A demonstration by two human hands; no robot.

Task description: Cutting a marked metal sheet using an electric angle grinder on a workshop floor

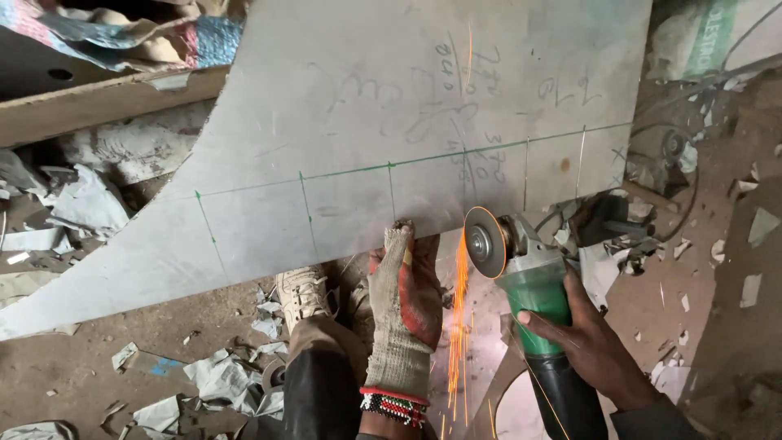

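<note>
A large grey metal sheet [366, 147] with green marked lines and chalk scribbles lies tilted across the view. My left hand [403, 301], in a worn grey and red glove, grips the sheet's near edge. My right hand [590, 342], bare, holds a green angle grinder [529, 285] by its body. The grinder's disc [484, 242] bites the sheet's edge just right of my left hand. Orange sparks [458, 326] stream down between the two hands. A beaded bracelet [395, 406] sits on my left wrist.
My white shoe [301, 293] and dark trouser leg [322, 383] rest under the sheet. Torn paper scraps [220, 379] litter the dirt floor. A wooden plank [98, 102] and cloth lie at the top left. A coiled cable [668, 155] and debris sit at the right.
</note>
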